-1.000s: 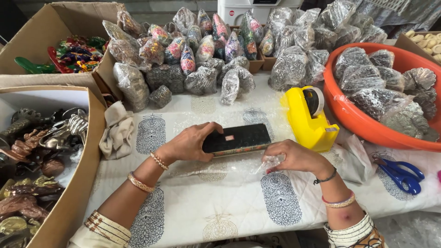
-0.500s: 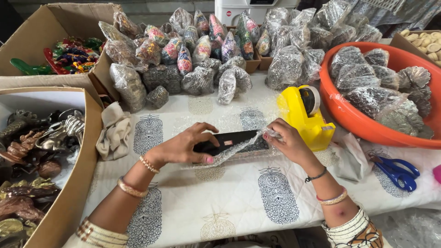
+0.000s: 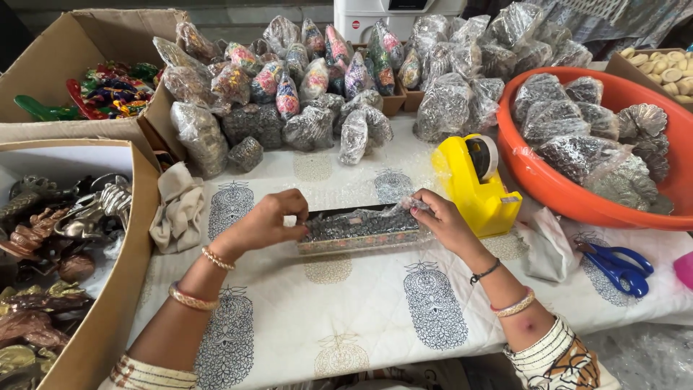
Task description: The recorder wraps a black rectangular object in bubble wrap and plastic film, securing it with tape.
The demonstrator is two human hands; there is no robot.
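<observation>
A: Report hand states.

B: Left hand (image 3: pixel 268 219) is curled closed on the left end of the box (image 3: pixel 361 228). Right hand (image 3: pixel 442 220) pinches the bubble wrap (image 3: pixel 404 207) at the box's right end, fingers closed on the film.

A: Box location?

B: Centre of the frame, lying long-side across on the printed cloth (image 3: pixel 346 310), between both hands. It is dark, long and narrow, with the wrap over its top.

A: Adjacent items?

B: Yellow tape dispenser (image 3: pixel 478 184) just right of the right hand, close behind it. Blue scissors (image 3: pixel 615 264) at right, well apart. Orange tub (image 3: pixel 577 198) at upper right holds wrapped pieces. A pile of wrapped bundles (image 3: pixel 310 87) fills the upper centre. A beige rag (image 3: pixel 177 213) lies left of the left hand. A carton (image 3: pixel 126 238) at lower left holds metal figures; another carton (image 3: pixel 65 61) sits at upper left.
</observation>
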